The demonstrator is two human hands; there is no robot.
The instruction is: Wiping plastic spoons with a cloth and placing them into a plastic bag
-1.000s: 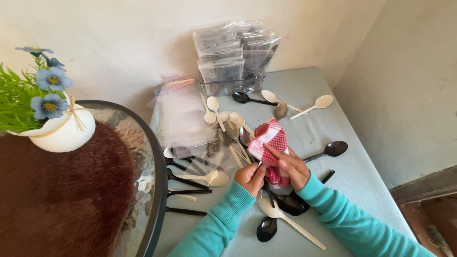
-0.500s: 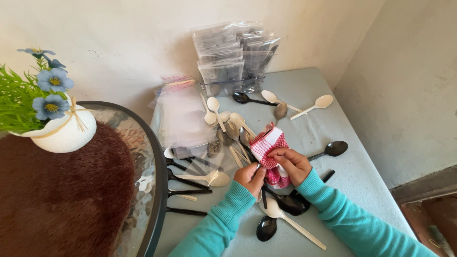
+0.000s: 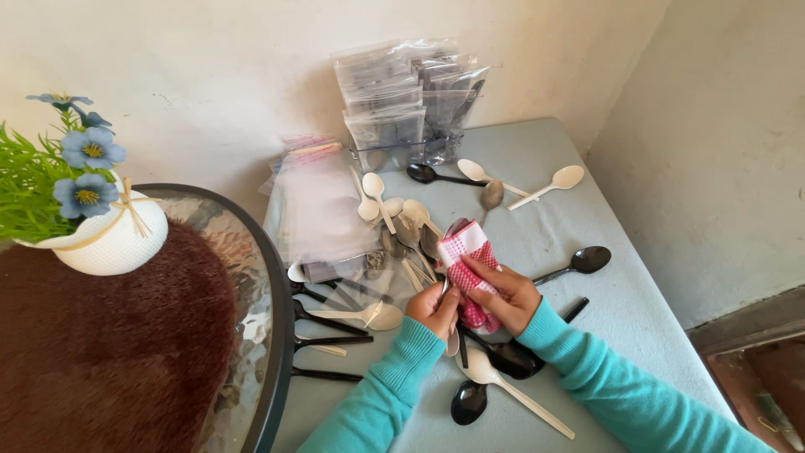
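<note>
Apparently one spoon [image 3: 447, 295] is being wiped: left hand [image 3: 433, 309] grips it, right hand [image 3: 501, 295] clutches the checked cloth [image 3: 463, 260]; many loose spoons [image 3: 511, 394] wait, some bags [image 3: 408, 101] already filled.

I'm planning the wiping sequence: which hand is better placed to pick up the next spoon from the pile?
Probably the left hand: it pinches only a spoon, with the pile on its side. The right hand is wrapped in the checked cloth.
</note>
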